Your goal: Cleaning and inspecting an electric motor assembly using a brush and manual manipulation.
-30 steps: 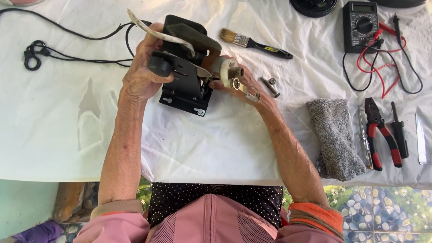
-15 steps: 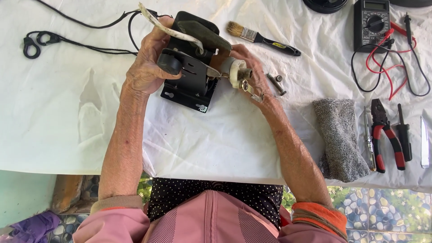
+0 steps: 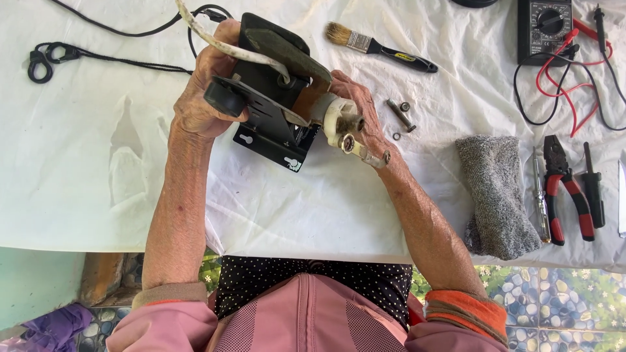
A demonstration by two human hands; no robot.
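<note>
Above the white cloth (image 3: 98, 163), the black device (image 3: 274, 98) is clasped by the left hand (image 3: 199, 98). The right hand (image 3: 365, 124), fingers partly hidden, grips its white fitting (image 3: 339, 120). Right of it lie loose bolts (image 3: 399, 114).

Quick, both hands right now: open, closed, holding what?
Left hand: closed around the black metal assembly.
Right hand: closed on the white fitting at the assembly's end.

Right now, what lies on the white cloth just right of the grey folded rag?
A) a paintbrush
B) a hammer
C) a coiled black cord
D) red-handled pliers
D: the red-handled pliers lie just right of the grey folded rag, past a thin screwdriver.
</note>
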